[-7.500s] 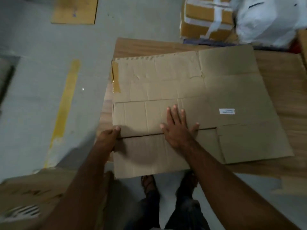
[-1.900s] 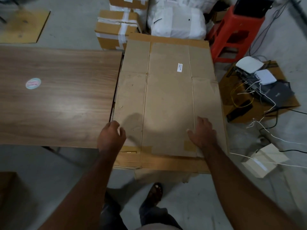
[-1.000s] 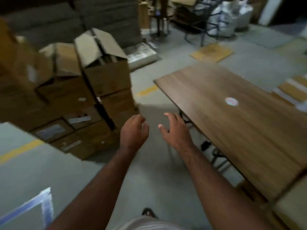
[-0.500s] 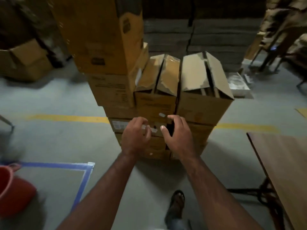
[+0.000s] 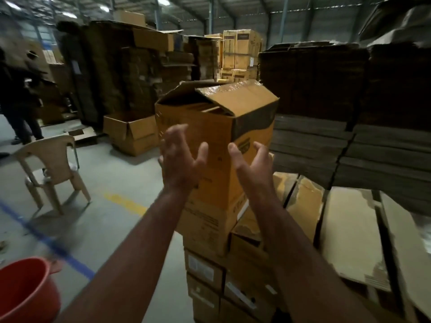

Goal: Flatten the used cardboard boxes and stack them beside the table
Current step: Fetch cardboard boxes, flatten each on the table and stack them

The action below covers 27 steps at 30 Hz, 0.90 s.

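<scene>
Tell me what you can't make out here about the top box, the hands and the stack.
- Top box, head view: its inside is dark under the half-raised flaps, so contents cannot be told.
- Left hand and right hand: spread open in front of the box; contact cannot be told.
- Stack: its base is cut off by the bottom edge.
- Box print: blurred, unreadable.

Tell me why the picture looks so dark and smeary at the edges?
Head view: the warehouse is dim, lit only by small ceiling lights; the blue floor line and red tub are smeared by motion blur; the yellow box and both hands stay fairly sharp; the wide lens bends the edges.
</scene>
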Tool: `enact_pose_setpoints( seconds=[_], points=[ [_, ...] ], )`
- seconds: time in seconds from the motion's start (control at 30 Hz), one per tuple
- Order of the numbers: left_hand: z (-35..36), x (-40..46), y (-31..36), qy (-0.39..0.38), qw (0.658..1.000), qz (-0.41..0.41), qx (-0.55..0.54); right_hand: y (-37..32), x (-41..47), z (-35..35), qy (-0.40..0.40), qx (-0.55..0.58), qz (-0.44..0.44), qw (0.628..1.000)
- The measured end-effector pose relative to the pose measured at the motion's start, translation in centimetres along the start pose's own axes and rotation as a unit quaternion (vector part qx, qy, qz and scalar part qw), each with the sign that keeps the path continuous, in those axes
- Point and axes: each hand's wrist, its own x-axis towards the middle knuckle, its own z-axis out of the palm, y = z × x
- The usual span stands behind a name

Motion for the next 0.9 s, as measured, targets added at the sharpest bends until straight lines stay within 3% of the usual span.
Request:
enact_pose_setpoints(
  seconds=[0.07,0.13,0.2,0.27,0.53,0.77,0.9],
  points=[
    [0.1,4.6,-2.0,0.019,0.981,-0.173,-0.083,-1.8,2.8,1.5,-0.017,0.089,0.071,0.993],
    [-0.4,8.6,-4.3,-0.010,0.911,-0.359,-0.203,-2.9,5.0,2.4,-0.016,0.164,0.159,0.973],
    [-1.2,11.1,-5.7,-0.088,0.829,-0.454,-0.315,-3.5,6.5,2.9,-0.012,0.195,0.241,0.951],
    [-2.0,13.0,-5.8,-0.136,0.807,-0.459,-0.346,-4.2,7.5,3.1,-0.013,0.213,0.284,0.935],
    [-1.3,16.8,-7.7,-0.265,0.801,-0.453,-0.288,-4.9,8.3,6.7,0.025,0.194,0.294,0.936],
    [-1.2,15.4,-10.0,-0.242,0.762,-0.454,-0.394,-5.4,6.6,8.9,0.098,0.188,0.256,0.943],
    [-2.2,14.8,-10.1,-0.236,0.756,-0.388,-0.471,-6.8,4.8,8.3,0.113,0.168,0.174,0.964]
  ],
)
